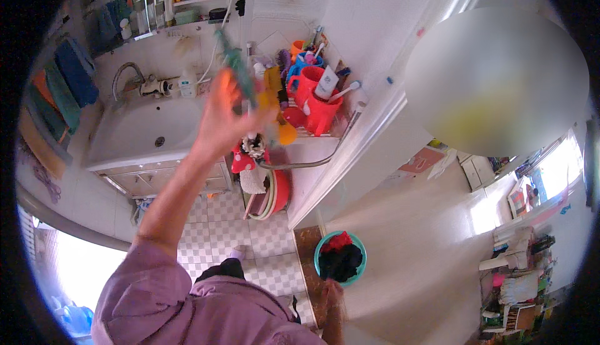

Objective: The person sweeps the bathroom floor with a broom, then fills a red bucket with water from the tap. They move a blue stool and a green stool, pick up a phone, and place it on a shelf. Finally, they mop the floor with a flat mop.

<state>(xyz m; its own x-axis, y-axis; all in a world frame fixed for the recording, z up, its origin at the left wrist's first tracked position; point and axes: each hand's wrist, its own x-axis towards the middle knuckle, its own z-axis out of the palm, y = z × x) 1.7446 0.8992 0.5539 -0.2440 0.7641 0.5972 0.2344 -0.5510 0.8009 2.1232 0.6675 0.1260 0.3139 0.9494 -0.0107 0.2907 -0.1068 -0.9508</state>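
My left hand is raised between the washbasin and the toiletry shelf, blurred by motion. A long green object is in its grip, too smeared to name. Behind that hand, a yellow-orange item on the shelf is partly covered. Low down at the doorway, my right hand grips the near rim of a turquoise plastic basin. Inside the basin lie black cloth and a red cloth.
A white washbasin with a tap is at left. Red mugs with toothbrushes crowd the shelf, above a grey hose. Stacked basins stand below. A door frame separates checkered tiles from a pale floor.
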